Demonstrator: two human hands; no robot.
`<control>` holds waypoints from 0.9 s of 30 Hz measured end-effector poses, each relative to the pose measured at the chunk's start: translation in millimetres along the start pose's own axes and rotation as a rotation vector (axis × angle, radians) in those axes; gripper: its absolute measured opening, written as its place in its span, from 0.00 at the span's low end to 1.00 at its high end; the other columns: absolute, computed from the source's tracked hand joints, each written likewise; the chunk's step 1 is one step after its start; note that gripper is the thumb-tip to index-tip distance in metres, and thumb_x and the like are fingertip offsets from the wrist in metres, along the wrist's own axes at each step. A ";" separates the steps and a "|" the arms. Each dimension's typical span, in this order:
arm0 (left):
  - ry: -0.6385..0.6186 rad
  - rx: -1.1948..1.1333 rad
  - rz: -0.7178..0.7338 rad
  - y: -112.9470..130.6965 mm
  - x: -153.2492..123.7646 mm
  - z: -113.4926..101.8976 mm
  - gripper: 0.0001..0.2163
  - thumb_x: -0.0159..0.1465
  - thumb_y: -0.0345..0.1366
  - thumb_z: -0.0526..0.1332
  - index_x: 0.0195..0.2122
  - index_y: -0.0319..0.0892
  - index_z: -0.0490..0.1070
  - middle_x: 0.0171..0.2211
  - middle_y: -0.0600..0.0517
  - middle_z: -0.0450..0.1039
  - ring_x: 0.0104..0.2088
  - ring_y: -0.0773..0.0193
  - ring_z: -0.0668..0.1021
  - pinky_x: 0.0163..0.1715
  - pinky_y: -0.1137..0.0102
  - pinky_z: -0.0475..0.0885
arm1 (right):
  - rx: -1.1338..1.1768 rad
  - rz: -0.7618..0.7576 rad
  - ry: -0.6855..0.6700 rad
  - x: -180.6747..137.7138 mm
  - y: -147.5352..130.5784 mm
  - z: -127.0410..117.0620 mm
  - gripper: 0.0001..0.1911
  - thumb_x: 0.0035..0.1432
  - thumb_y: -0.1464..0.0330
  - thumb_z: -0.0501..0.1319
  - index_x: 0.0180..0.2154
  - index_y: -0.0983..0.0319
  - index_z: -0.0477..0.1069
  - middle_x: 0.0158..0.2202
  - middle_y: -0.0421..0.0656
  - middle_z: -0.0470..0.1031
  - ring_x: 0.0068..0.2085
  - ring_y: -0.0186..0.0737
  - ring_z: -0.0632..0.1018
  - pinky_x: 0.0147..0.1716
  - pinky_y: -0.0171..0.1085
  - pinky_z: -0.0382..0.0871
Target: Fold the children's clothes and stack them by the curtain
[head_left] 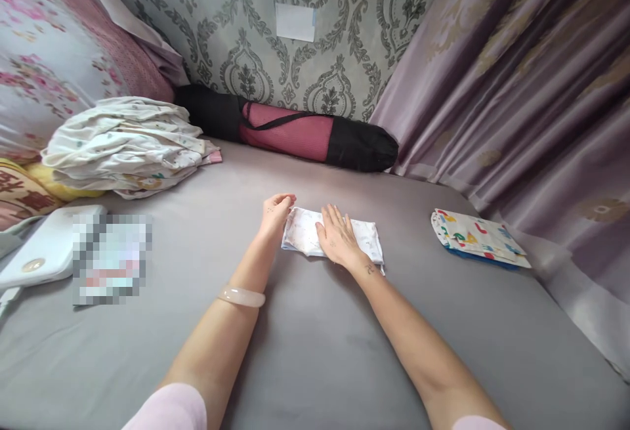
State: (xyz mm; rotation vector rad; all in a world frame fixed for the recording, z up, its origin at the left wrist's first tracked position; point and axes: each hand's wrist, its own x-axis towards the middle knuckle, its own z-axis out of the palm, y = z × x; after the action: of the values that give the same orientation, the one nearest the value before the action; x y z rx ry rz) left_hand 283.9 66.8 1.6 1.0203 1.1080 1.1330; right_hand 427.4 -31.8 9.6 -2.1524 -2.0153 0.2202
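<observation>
A small folded white cloth (367, 236) with a faint print lies flat on the grey bed sheet, a bluish layer showing along its lower left edge. My right hand (337, 236) rests palm down across its middle, fingers stretched out and slightly apart. At the cloth's upper left corner is my left hand (278, 212), its fingers curled and pressed together. Whether they pinch a bit of the cloth is hidden. A pale bangle (241, 297) circles my left forearm.
To the right lies another folded cloth (480, 236) with colourful shapes. A black and pink long bag (290, 131) lies along the patterned wall. On the left are a heap of printed fabric (128, 144), a white device (49, 246) with a cable, and a blurred-out flat item (113, 259).
</observation>
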 end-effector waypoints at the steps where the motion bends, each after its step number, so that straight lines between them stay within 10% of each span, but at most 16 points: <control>1: 0.006 -0.003 -0.001 0.2 0.7 -1.1 0.14 0.52 0.39 0.60 0.37 0.39 0.74 0.45 0.41 0.78 0.49 0.55 0.78 0.50 0.63 0.70 | 0.001 -0.025 0.013 3.5 -5.7 2.6 0.32 0.70 0.59 0.38 0.68 0.71 0.48 0.71 0.52 0.44 0.71 0.47 0.46 0.67 0.50 0.37; 27: 0.088 0.082 -0.015 3.9 8.8 -13.2 0.12 0.50 0.36 0.59 0.35 0.38 0.74 0.35 0.45 0.78 0.36 0.62 0.79 0.38 0.69 0.71 | 0.118 -0.123 -0.041 21.0 -60.5 35.8 0.32 0.70 0.60 0.41 0.67 0.74 0.49 0.71 0.54 0.44 0.71 0.48 0.46 0.68 0.50 0.34</control>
State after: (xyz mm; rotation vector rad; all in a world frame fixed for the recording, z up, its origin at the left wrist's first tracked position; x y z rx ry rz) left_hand 270.9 76.7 2.0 1.0320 1.2393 1.1369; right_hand 361.8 -5.9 -10.7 -1.9619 -2.0924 0.3580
